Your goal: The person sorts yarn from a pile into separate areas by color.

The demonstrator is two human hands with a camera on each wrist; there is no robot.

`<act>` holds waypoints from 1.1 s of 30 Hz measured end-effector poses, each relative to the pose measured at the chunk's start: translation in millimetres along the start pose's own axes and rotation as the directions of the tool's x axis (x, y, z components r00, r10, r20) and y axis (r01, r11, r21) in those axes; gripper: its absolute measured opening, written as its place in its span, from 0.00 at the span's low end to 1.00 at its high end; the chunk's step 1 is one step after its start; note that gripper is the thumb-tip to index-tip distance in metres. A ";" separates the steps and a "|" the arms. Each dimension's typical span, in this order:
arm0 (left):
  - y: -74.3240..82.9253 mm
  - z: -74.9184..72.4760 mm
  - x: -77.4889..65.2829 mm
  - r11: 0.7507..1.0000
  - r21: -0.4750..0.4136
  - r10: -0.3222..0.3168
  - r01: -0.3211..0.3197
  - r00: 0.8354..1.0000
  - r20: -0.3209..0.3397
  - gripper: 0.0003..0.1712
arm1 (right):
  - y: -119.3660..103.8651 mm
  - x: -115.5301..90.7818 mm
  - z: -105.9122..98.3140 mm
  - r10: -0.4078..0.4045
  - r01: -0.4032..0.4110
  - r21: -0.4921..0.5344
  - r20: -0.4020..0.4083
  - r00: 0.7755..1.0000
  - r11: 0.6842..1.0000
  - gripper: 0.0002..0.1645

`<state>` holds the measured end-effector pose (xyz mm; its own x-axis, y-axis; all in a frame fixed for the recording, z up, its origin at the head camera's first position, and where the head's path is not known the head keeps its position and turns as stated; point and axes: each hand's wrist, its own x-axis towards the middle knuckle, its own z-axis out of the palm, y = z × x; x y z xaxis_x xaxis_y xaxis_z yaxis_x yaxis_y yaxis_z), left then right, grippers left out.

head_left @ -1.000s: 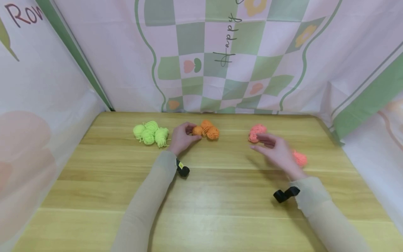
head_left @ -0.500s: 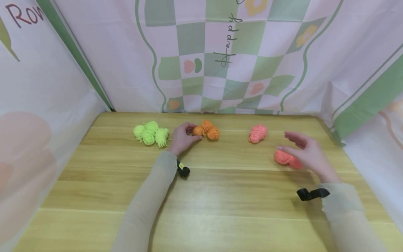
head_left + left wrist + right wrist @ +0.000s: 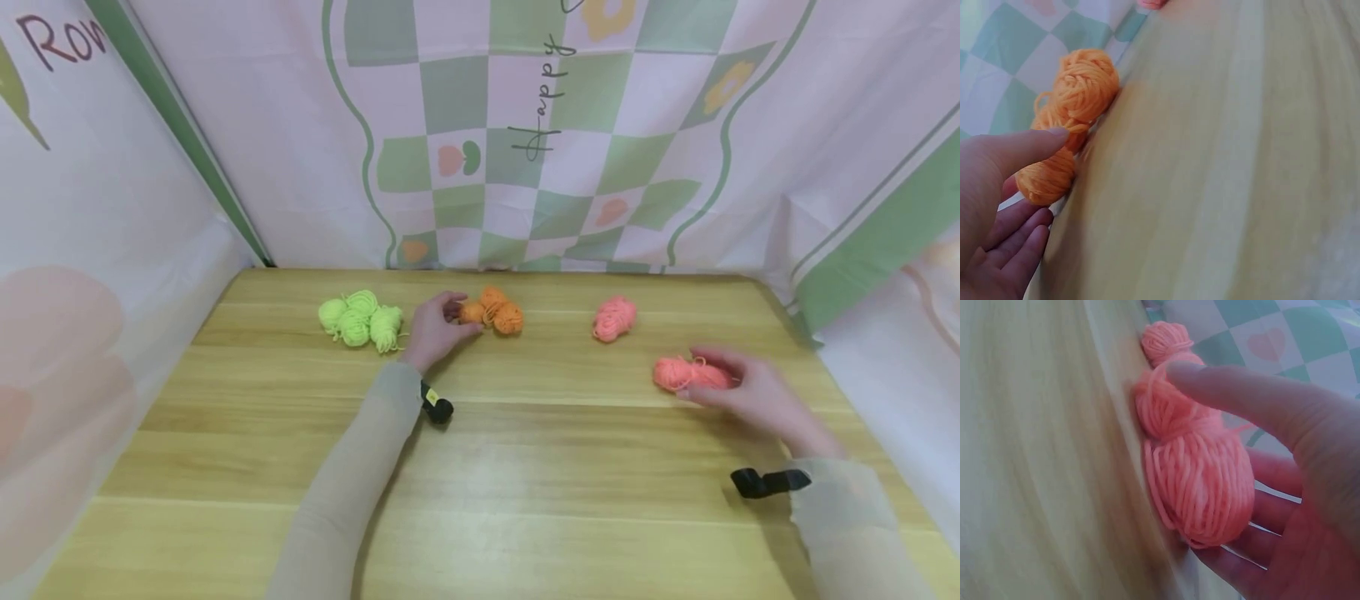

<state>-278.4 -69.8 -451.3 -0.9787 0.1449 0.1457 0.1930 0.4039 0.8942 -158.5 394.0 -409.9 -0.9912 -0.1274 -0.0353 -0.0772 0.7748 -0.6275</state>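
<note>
My left hand (image 3: 437,329) is at the left end of a cluster of small orange yarn balls (image 3: 506,317), thumb and fingers round the nearest one. In the left wrist view the thumb lies across the orange yarn (image 3: 1088,87), with some fingers partly hidden behind it. On the right, my right hand (image 3: 750,396) reaches round a pink yarn skein (image 3: 672,373), thumb on the near side and fingers on the far side. The right wrist view shows the thumb spread over this pink yarn (image 3: 1200,487), the other fingers behind it. Another pink yarn skein (image 3: 615,318) lies farther back.
Several lime-green yarn balls (image 3: 356,319) sit left of the left hand, loose strands trailing. All the yarn lies on a wooden table (image 3: 525,492). A checked, printed cloth (image 3: 555,167) hangs behind the table's far edge, and more cloth flanks both sides.
The right hand has moved from beside the rear pink skein rightward and nearer, then down around the front pink skein. The left hand and the yarn have stayed in place.
</note>
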 end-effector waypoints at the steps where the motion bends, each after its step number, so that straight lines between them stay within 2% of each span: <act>1: 0.0 -0.3 -0.4 1.000 -0.016 -0.003 0.003 1.000 -0.001 0.39 | 0.9 -0.7 -0.1 -0.002 0.002 -0.002 0.002 1.000 1.000 0.49; 6: -3.5 -0.6 -1.0 0.997 -0.077 -0.003 0.001 1.000 -0.018 0.43 | 5.6 -3.1 0.2 -0.004 0.004 0.016 0.004 1.000 1.000 0.47; 11: -2.8 2.9 -1.0 0.998 -0.052 0.018 -0.021 0.998 -0.052 0.42 | 8.5 -3.5 0.1 0.001 -0.001 0.018 0.000 1.000 1.000 0.46; 16: 3.6 10.0 0.2 0.997 -0.020 0.068 -0.070 0.994 -0.088 0.40 | 9.7 -3.1 0.5 -0.006 0.006 0.032 0.007 1.000 0.999 0.46; 22: 21.1 22.8 2.3 0.993 -0.009 0.120 -0.122 0.989 -0.088 0.38 | 9.9 -1.8 0.5 0.008 -0.008 0.047 0.014 1.000 0.999 0.46; 28: 41.4 36.3 10.2 0.984 -0.001 0.180 -0.180 0.983 -0.037 0.37 | 9.6 -2.6 0.4 0.012 -0.013 0.053 0.013 1.000 0.998 0.46; 33: 65.4 38.8 22.5 0.979 0.051 0.196 -0.196 0.981 0.009 0.39 | 11.1 -2.9 0.8 0.013 -0.014 0.070 0.010 1.000 0.997 0.46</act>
<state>-285.1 -5.0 -406.0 -0.9213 0.2294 0.3138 0.3841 0.4132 0.8256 -156.4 402.5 -417.4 -0.9910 -0.1234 -0.0512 -0.0560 0.7315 -0.6795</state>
